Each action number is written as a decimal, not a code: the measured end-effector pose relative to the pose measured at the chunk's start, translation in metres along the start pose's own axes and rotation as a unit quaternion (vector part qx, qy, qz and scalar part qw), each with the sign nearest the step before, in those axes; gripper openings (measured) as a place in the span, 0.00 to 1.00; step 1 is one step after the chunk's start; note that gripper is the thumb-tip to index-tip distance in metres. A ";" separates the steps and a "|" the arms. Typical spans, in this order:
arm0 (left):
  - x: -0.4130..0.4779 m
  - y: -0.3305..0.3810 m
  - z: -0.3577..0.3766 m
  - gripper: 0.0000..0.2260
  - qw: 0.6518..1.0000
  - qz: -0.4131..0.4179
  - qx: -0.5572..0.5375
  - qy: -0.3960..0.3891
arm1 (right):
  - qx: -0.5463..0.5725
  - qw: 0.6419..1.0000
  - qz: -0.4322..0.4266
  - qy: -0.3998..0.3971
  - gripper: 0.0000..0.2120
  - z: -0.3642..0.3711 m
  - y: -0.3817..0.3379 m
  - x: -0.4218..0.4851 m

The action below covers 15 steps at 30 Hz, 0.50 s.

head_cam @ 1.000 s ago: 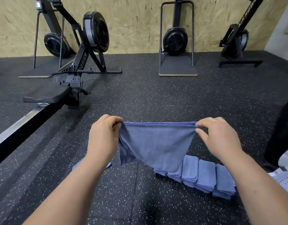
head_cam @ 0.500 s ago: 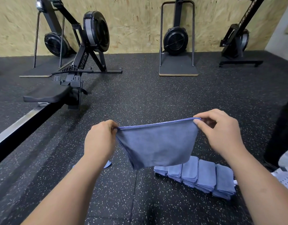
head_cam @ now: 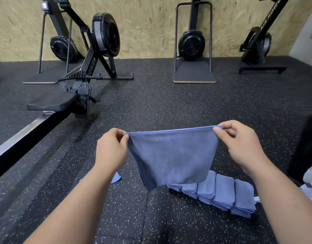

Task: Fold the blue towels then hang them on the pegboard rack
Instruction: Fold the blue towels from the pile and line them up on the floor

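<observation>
above rubber floor (head_cam: 169, 103), left hand (head_cam: 111, 152) and right hand (head_cam: 239, 147), pinch-grip on blue towel (head_cam: 173, 159)

Towel (head_cam: 173, 155) between left hand (head_cam: 111, 150), right hand (head_cam: 239, 147)

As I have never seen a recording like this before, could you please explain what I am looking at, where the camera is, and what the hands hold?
There is no machine here: a person works with bare hands. The camera is worn on the person's head and looks forward and down, so both forearms reach in from below. The left hand and the right hand each pinch a top corner of a blue towel, holding it stretched in the air so that it hangs down. Below it, on the dark speckled floor, lies a row of folded towels, and part of another blue cloth shows beside the left forearm. Further back, rowing machines stand against a wooden wall.
</observation>
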<state>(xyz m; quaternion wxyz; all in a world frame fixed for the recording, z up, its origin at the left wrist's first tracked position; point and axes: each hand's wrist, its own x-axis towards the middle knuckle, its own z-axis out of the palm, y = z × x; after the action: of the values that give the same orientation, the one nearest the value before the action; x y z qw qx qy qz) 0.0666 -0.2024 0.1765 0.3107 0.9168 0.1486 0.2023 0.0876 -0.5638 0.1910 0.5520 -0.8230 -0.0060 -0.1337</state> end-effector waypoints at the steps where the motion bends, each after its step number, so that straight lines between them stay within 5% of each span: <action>1: 0.002 0.000 0.001 0.04 0.998 -0.024 -0.059 -0.006 | 0.050 0.999 0.015 -0.003 0.03 0.000 0.000 0.001; 4: 0.007 0.001 0.003 0.05 0.959 -0.080 -0.269 -0.038 | 0.124 0.991 0.030 0.033 0.03 0.001 0.001 0.003; 7: 0.008 0.005 0.005 0.12 0.931 -0.070 -0.357 -0.044 | 0.161 0.982 0.020 0.096 0.03 0.007 -0.002 0.003; 15: 0.002 0.007 0.007 0.04 0.964 -0.075 -0.253 0.037 | 0.176 0.975 0.059 0.120 0.06 0.012 -0.001 0.002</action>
<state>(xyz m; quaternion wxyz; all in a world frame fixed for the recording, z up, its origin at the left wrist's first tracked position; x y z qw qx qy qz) 0.0724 -0.2109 0.1763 0.5407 0.7865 0.1729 0.2433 0.0921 -0.5533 0.1884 0.6919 -0.6897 0.0858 -0.1956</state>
